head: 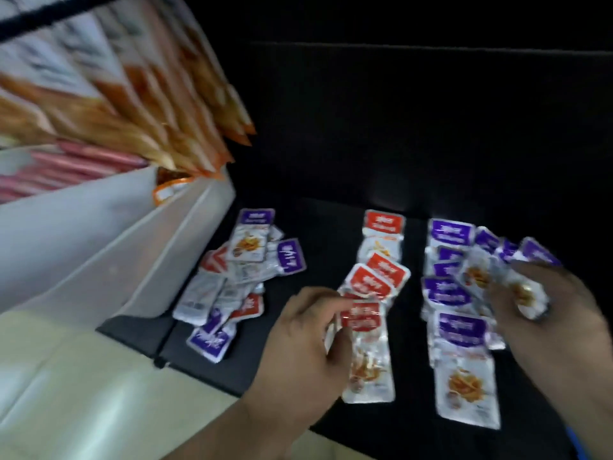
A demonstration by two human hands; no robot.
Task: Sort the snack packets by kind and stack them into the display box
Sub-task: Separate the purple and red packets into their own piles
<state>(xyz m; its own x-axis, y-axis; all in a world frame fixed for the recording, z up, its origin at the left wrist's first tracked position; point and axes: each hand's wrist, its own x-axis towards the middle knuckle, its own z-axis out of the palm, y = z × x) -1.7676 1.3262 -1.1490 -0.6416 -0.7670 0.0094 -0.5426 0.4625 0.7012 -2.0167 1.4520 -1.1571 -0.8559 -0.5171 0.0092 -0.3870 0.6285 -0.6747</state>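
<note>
Three groups of snack packets lie on the black mat (331,167) beside the white display box (99,247). Just beside the box's wall is a mixed heap (232,277) of red-topped and purple-topped sachets, some face down with their silver backs up. Farther from the box runs the red column (381,240), red-topped packets overlapping one another. Farthest from it is the purple column (454,327), purple-topped packets overlapped the same way.

Inside the box, pink packets (76,161) stand in tight rows in the compartment away from the mat. In the box's corner nearest the heap, an orange-edged packet (169,189) pokes above the wall. Over that same corner spreads a blurred fan of orange-and-white packets (132,94); whether they sit in the box or hang above it cannot be told.

The left hand (298,340), between the heap and the red column, has its fingers curled and pinches the top edge of a single red packet (361,318) at the column's near end. The right hand (564,327), on the side of the purple column away from the box, has its fingers curled round a spread purple bunch (510,260) of sachets. A cream surface (66,376) shows at the box's near end, running under the mat's edge.
</note>
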